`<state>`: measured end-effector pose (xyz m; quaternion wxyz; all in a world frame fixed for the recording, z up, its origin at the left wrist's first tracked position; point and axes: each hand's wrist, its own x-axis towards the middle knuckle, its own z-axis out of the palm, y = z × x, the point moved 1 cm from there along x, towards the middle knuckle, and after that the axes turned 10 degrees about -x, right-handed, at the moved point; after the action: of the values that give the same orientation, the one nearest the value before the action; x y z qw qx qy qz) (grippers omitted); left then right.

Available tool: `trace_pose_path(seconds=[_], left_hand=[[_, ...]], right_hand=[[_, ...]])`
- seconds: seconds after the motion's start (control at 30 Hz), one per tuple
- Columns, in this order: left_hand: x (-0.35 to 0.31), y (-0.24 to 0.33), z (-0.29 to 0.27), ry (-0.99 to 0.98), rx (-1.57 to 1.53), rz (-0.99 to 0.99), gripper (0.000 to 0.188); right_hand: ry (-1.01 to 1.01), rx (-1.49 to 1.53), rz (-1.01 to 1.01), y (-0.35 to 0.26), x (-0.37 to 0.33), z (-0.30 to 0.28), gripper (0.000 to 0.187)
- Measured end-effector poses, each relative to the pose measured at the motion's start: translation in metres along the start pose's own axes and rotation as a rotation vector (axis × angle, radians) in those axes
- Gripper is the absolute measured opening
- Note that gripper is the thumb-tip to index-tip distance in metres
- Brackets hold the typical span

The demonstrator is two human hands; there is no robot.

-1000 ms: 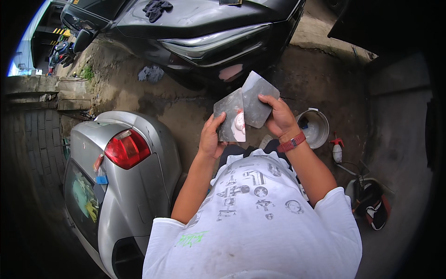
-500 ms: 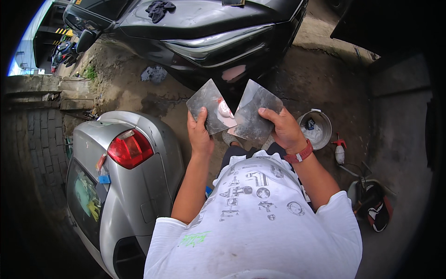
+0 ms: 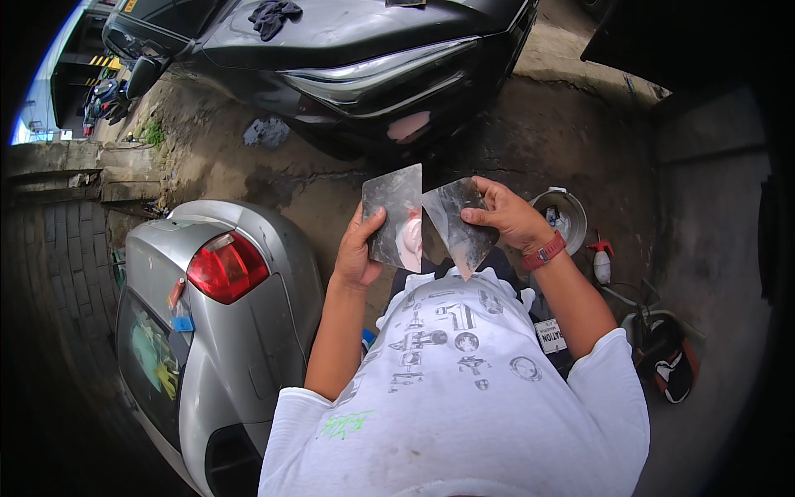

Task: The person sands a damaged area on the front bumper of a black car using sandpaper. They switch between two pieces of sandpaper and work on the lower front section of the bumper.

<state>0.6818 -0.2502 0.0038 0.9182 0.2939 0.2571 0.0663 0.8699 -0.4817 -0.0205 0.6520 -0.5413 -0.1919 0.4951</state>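
Note:
My left hand (image 3: 358,248) grips a flat grey filler spreader (image 3: 389,207), thumb on its face. A lump of pale pink body filler (image 3: 410,238) with red streaks sits along that plate's right edge. In my right hand (image 3: 511,217) is a second grey filler spreader (image 3: 457,217), tilted, with a smear of pink at its lower corner. The two plates are side by side in front of my chest, their edges close together. Beyond them, the dark car's bumper carries a pink filler patch (image 3: 408,126) below the headlight (image 3: 377,79).
A silver car (image 3: 265,331) with a red tail light stands at my left. At the right are a metal bucket (image 3: 580,207), a spray bottle (image 3: 604,263) and a dark red-and-black item (image 3: 675,377). A dark cloth (image 3: 272,16) lies on the dark car's hood.
Both plates have come lower and turned. The left one now stands more upright, and the right one tips its pink-smeared corner down toward me. The view has shifted slightly.

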Motion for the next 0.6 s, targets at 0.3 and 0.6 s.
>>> trace_pose_path(seconds=[0.3, 0.6], left_hand=[[0.009, -0.012, 0.014, 0.071, 0.349, 0.313, 0.041], [0.007, 0.004, -0.017, 0.376, 0.211, 0.535, 0.041]], right_hand=[[0.441, -1.552, -0.613, -0.021, 0.001, 0.061, 0.053], [-0.032, -1.334, -0.763, -0.023, -0.034, 0.090, 0.070]])
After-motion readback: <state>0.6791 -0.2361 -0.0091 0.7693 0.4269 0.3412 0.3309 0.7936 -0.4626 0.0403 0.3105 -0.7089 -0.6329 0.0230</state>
